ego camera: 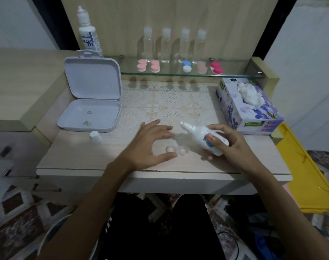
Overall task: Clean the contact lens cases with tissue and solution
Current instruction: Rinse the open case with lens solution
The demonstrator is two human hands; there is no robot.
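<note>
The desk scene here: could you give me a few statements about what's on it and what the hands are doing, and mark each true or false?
1. The right hand holds a white solution bottle with its nozzle uncovered. True.
2. The left hand grips a tissue. False: it holds nothing and hovers, fingers spread, over the clear lens case.
3. The white storage box on the left lies open. True.
4. The tissue box stands on the glass shelf. False: it sits on the desk, below the shelf.
5. A loose white cap stands near the storage box. True.
</note>
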